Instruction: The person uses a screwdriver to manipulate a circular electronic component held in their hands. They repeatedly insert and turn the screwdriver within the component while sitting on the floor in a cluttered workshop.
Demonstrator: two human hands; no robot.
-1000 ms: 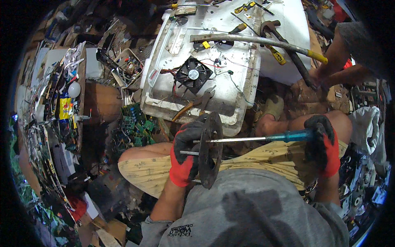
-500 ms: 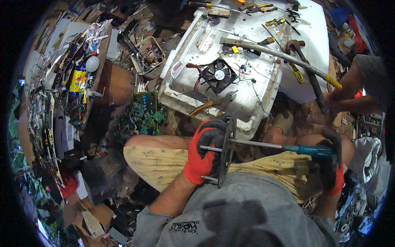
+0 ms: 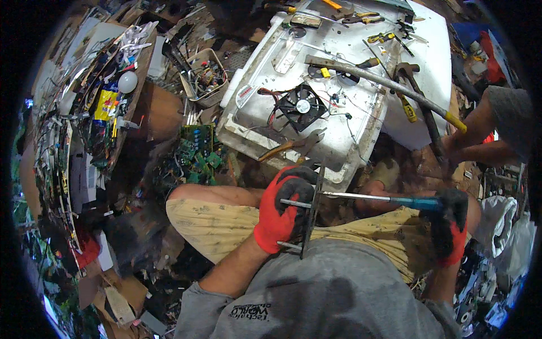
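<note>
Gripping a dark flat metal plate edge-on at lower centre, the red-gloved left hand closes around it. At lower right, the right hand clasps a blue-handled screwdriver, its shaft reaching the plate, below the white appliance panel.

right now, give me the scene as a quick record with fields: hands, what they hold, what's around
left hand: red and black glove, gripping a flat dark metal part held edge-on
right hand: gloved, holding a screwdriver with a blue handle, shaft pointing at the part
in front: white metal panel with a black fan
on panel: pliers, long pipe
left side: green circuit boards
</note>
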